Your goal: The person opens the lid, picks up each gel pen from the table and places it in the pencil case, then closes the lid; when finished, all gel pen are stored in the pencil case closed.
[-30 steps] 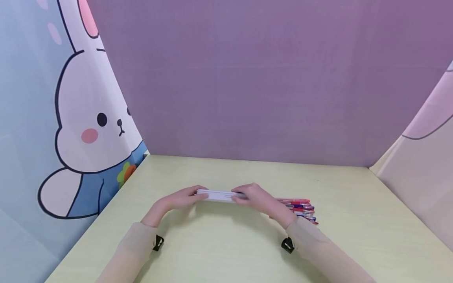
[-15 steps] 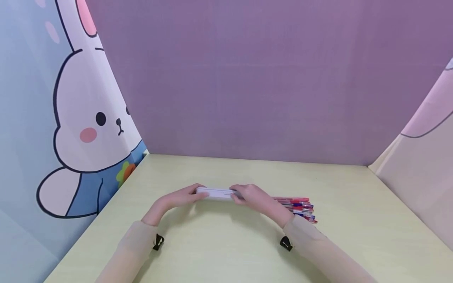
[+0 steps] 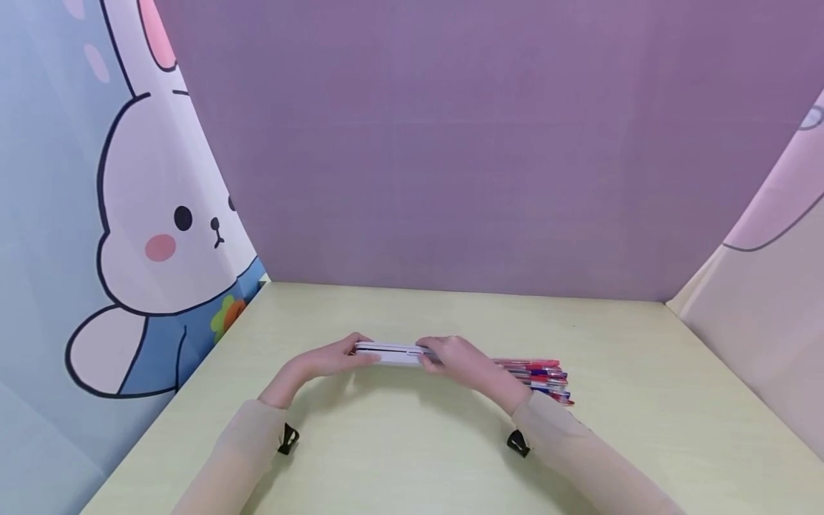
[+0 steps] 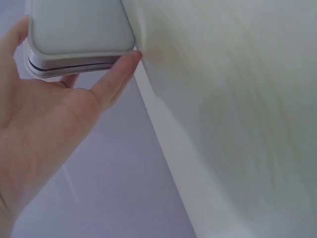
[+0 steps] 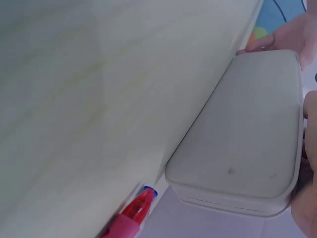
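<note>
A pale, flat case with rounded corners [image 3: 397,355] is held level above the table between both hands. My left hand [image 3: 326,360] grips its left end, thumb on the near side and fingers behind. My right hand [image 3: 458,357] pinches the other end. In the left wrist view a narrow dark gap runs along the side of the case [image 4: 81,29] beside the left hand [image 4: 54,119]. The right wrist view shows the broad face of the case [image 5: 242,124], with part of the right hand [image 5: 306,198] at its edge.
Several red and blue pens [image 3: 541,375] lie in a bunch on the pale table [image 3: 386,443], right of the case and partly behind the right forearm. A purple panel [image 3: 450,143] stands at the back. Printed rabbit cloth [image 3: 161,214] hangs on the left.
A dark gap now shows along the long side of the case, where it looked closed before. Both hands keep their grip in nearly the same place.
</note>
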The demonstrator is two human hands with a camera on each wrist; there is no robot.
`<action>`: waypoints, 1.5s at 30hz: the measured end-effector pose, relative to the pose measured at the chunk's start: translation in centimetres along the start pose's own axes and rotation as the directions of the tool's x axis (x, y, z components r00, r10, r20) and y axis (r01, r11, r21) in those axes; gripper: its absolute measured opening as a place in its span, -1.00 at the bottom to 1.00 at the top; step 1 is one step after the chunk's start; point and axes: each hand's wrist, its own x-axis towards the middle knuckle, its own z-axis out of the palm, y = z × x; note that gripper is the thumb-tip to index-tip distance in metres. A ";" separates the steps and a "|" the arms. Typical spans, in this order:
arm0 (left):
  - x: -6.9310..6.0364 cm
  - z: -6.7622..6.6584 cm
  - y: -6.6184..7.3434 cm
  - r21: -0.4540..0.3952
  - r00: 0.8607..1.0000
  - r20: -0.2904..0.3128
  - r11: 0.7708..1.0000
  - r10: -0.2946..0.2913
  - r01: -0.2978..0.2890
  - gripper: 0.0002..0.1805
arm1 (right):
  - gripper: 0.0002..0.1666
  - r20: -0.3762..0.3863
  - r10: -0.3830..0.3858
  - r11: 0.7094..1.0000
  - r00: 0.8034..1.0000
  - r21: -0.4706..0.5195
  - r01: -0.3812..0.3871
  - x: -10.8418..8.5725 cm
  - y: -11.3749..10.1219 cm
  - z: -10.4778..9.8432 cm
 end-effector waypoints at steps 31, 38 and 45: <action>-0.7 0.2 -0.5 0.131 0.995 0.029 0.987 0.090 -0.093 -0.64 | -0.75 -0.187 0.107 0.993 0.977 0.079 -0.093 -0.3 4.4 -1.8; -0.6 0.2 -0.5 0.165 0.995 0.026 0.982 0.092 -0.095 -0.66 | -0.86 -0.214 0.226 0.968 0.950 0.161 -0.194 -1.2 5.8 -2.2; -0.9 0.2 -0.6 0.152 0.995 0.049 0.984 0.085 -0.092 -0.66 | -0.80 -0.219 0.282 0.955 0.934 0.155 -0.252 -2.2 6.8 -2.3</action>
